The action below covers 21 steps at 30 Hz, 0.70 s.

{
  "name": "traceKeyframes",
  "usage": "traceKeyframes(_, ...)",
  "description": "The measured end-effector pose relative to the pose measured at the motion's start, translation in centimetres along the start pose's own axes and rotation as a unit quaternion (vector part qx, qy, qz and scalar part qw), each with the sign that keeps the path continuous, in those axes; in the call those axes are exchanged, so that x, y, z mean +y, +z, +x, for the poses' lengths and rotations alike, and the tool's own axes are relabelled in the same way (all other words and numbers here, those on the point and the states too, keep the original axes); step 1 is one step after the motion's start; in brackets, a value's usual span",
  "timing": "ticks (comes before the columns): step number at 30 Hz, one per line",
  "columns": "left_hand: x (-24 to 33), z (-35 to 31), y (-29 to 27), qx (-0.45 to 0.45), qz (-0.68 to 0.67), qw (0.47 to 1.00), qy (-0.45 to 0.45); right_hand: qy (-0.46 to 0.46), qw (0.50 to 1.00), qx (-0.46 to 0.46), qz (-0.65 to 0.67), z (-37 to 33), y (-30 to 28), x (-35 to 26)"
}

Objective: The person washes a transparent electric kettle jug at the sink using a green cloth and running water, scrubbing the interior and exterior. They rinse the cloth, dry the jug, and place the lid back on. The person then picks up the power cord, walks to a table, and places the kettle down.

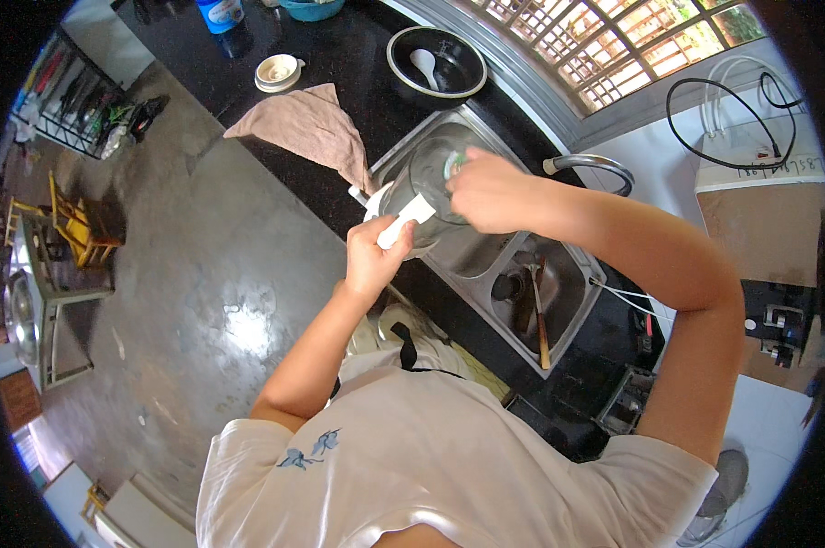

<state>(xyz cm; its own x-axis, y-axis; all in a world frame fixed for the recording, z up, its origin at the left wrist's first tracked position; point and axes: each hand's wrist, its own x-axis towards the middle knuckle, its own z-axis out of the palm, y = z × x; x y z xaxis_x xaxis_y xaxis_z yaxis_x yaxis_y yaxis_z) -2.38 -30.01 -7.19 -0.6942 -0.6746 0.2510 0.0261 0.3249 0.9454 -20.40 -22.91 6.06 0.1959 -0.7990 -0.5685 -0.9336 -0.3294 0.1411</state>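
In the head view, the left hand has its fingers closed around the white handle of a clear jug, the thumb laid along it. The jug is held tilted above the larger basin of a steel double sink. The right hand is at the jug's mouth, its fingers curled around a small green-and-white piece; it looks like a scrubber, though the fingers cover most of it.

In the smaller basin, a long tool with a wooden handle leans with its end on the sink's near edge. A curved metal faucet stands on the far side, near the right forearm. On the black counter, left of the sink, a pinkish-brown cloth lies spread, one corner reaching the sink's edge. Beyond it sits a round cream lid. A black bowl with a pale rim stands behind the sink, a white spoon resting inside.
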Motion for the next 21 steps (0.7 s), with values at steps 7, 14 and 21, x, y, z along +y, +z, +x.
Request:
traceKeyframes(7, -0.3, -0.6, -0.5, -0.017, -0.010, 1.000, 0.005, 0.176, 0.806, -0.092, 0.558, 5.1, 1.8, 0.7)
traceKeyframes(14, 0.1, -0.8, -0.1, -0.024, -0.049, 0.998, 0.011, 0.197, 0.558, -0.137, 0.794, 11.0, 9.5, -1.5)
traceKeyframes(21, -0.5, -1.1, -0.1, -0.013, -0.031, 0.999, 0.028, -0.035, 0.863, -0.140, 0.484, 13.5, 6.0, -0.2)
